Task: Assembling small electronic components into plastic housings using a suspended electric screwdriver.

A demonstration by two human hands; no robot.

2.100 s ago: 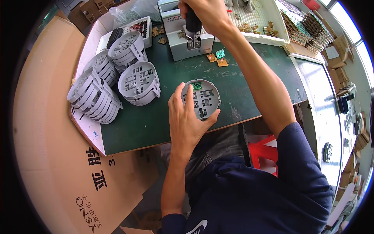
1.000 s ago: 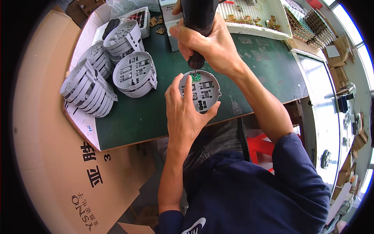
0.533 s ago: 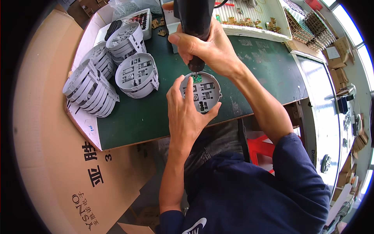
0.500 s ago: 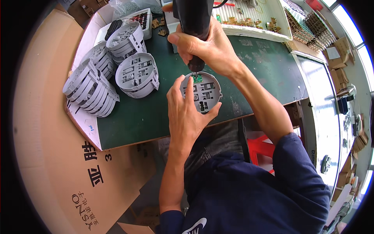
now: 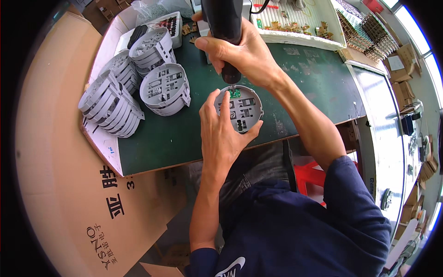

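Note:
My left hand (image 5: 218,134) grips a shallow round grey plastic housing (image 5: 255,103) by its rim, with the thumb at the right and the fingers over the left side. The housing lies open side up on the green tabletop, with cut-outs and small parts inside. A small green circuit board (image 5: 236,93) sits at its far edge. My right hand (image 5: 247,54) is wrapped round a black electric screwdriver (image 5: 223,23), held nearly upright above it. The screwdriver's bit points down onto the board, near my left fingertips. Whether a screw is under the tip is too small to tell.
Stacks of similar grey housings (image 5: 113,104) stand at the left of the green table (image 5: 184,138). Behind them is a white tray (image 5: 174,34) of small parts. A white foam tray (image 5: 300,39) with brass-coloured pieces stands at the back right. A red stool (image 5: 308,177) is below.
The screwdriver and my right hand have shifted slightly left. The view has also moved a little. My left hand keeps its grip on the housing.

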